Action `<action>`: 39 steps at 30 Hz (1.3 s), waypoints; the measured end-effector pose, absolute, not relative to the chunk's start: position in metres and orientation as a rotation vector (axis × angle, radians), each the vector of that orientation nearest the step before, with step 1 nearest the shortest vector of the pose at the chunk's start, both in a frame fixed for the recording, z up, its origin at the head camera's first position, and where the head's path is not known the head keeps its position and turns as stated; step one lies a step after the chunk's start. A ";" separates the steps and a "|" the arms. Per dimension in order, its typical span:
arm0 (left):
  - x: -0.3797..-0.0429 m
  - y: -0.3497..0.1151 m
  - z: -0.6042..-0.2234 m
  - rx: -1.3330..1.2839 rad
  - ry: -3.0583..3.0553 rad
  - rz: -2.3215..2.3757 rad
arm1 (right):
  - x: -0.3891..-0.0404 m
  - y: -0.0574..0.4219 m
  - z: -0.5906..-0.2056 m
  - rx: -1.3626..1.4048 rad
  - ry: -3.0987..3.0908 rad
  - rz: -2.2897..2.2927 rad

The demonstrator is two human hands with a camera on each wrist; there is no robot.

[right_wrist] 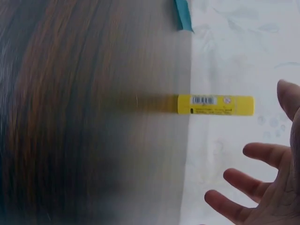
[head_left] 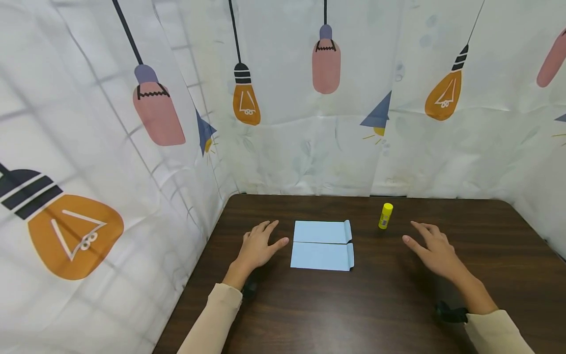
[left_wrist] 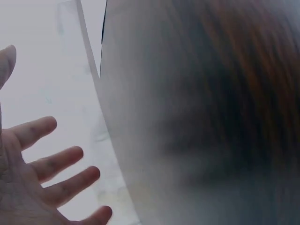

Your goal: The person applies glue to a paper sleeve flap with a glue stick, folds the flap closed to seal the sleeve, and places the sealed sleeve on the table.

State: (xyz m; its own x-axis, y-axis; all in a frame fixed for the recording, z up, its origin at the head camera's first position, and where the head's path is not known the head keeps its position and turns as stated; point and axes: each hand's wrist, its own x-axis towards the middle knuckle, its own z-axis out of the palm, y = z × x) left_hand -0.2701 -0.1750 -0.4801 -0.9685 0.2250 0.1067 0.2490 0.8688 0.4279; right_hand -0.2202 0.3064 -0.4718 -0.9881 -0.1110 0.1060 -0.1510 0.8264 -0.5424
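Light blue paper (head_left: 321, 256) lies on the table in two rectangular panels, one behind the other, parted by a dark line. Narrow folded flaps stand up a little along its right edge. My left hand (head_left: 257, 246) is just left of the paper, fingers spread, with nothing in it. A yellow glue stick (head_left: 385, 216) stands upright to the right of the paper; its barcode label shows in the right wrist view. My right hand (head_left: 435, 250) hovers to the right of the glue stick, fingers apart and holding nothing. In the wrist views, both hands' fingers look loosely extended.
The dark brown wooden table (head_left: 380, 309) has rounded far corners. A pale curtain (head_left: 287, 157) printed with lamps and bulbs hangs behind it and along the left side. Dark bands (head_left: 451, 312) sit at the wrists, near beige sleeves.
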 end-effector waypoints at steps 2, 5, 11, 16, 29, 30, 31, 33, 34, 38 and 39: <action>-0.271 -0.172 -0.482 -0.388 -2.948 -0.758 | -0.222 0.305 -0.473 0.214 -2.925 0.950; -0.272 -0.167 -0.485 -0.392 -2.893 -0.854 | -0.224 0.304 -0.475 0.207 -2.913 1.035; -0.276 -0.156 -0.490 -0.415 -2.793 -1.040 | -0.229 0.300 -0.481 0.134 -2.870 1.233; -0.276 -0.148 -0.493 -0.432 -2.738 -1.153 | -0.233 0.294 -0.485 0.064 -2.809 1.379; -0.280 -0.128 -0.499 -0.439 -2.649 -1.324 | -0.254 0.280 -0.495 -0.134 -2.654 1.606; -0.281 -0.127 -0.499 -0.436 -2.650 -1.335 | -0.257 0.279 -0.497 -0.150 -2.635 1.635; -0.282 -0.125 -0.499 -0.437 -2.649 -1.340 | -0.259 0.279 -0.498 -0.166 -2.612 1.668; -0.284 -0.123 -0.500 -0.435 -2.651 -1.345 | -0.263 0.277 -0.499 -0.190 -2.570 1.734; -0.285 -0.121 -0.500 -0.434 -2.655 -1.344 | -0.265 0.277 -0.499 -0.201 -2.552 1.760; -0.288 -0.117 -0.501 -0.428 -2.667 -1.326 | -0.271 0.273 -0.499 -0.270 -2.494 1.815; -0.289 -0.116 -0.501 -0.431 -2.667 -1.321 | -0.272 0.273 -0.499 -0.289 -2.484 1.821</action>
State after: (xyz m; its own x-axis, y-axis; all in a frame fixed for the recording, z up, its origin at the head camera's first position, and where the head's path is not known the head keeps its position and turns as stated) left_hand -0.2889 -0.1161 -0.5009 -0.9501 0.1942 0.2441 0.3118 0.5747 0.7566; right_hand -0.2722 0.2729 -0.4991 -0.9814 0.1784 -0.0709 0.1213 0.2902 -0.9493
